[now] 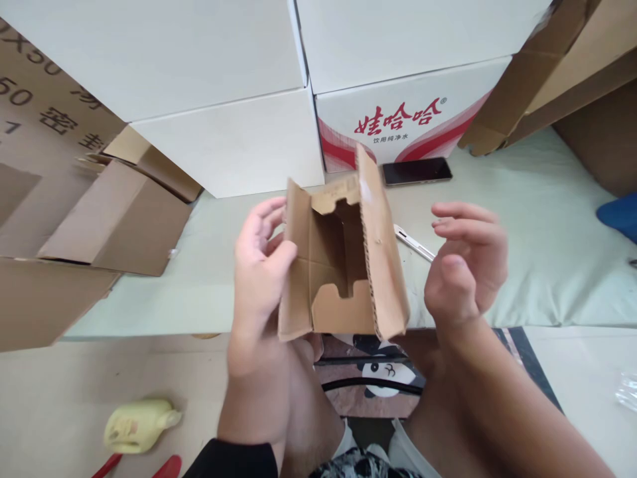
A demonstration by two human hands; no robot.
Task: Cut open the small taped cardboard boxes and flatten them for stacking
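A small brown cardboard box [336, 245] stands in front of me with its top flaps spread apart, so its dark, hollow inside shows. Against its left side my left hand [261, 259] is closed, the thumb over the edge of the left flap and the other fingers partly hidden behind. To the right of the box, apart from it, my right hand [465, 262] is raised with fingers apart and nothing in it. Between that hand and the box lies a slim white utility knife [413, 243], its near end hidden by the hand.
White cartons [239, 146] are stacked at the back, one with red lettering. A black phone [417, 171] lies before them on the pale green cloth [542, 265]. Brown cardboard boxes [144, 219] crowd the left; an open carton [537, 79] stands right. A yellow bottle [142, 426] lies on the floor.
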